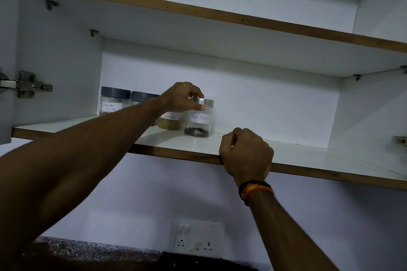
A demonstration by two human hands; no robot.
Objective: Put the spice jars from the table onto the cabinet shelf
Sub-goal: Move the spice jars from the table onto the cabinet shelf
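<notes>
The left hand (181, 97) reaches up into the cabinet near the middle of the frame, fingers curled over the silver lid of the pepper jar (199, 120), thumb against the lid's front edge, so it grips the jar by the top. That jar stands upright on the lower shelf (308, 156), dark peppercorns at its bottom and a white label reading "Black Pepper" facing out.

Just left of it, touching or nearly so, is the masala jar (170, 122), holding tan powder; its lid is hidden behind the hand. Farther left, toward the back corner, stand two jars with dark grey lids: the coriander jar (112, 102) with its handwritten label, and beside it a fourth jar (143, 97), mostly covered by the forearm, so its contents cannot be made out.

The right hand (246, 154) sits right of centre at the shelf's wooden front edge, fingers curled loosely into a fist with the knuckles over the shelf top; whether it holds anything I cannot tell. A black and orange wristband (255, 190) circles that wrist.

Above, the upper shelf (220, 15) runs diagonally across the top of the frame. A metal hinge (28, 86) shows at the left edge. Below the cabinet, at lower centre, a white switchboard (198, 237) is on the wall, and a speckled counter (88, 251) shows at the lower left.
</notes>
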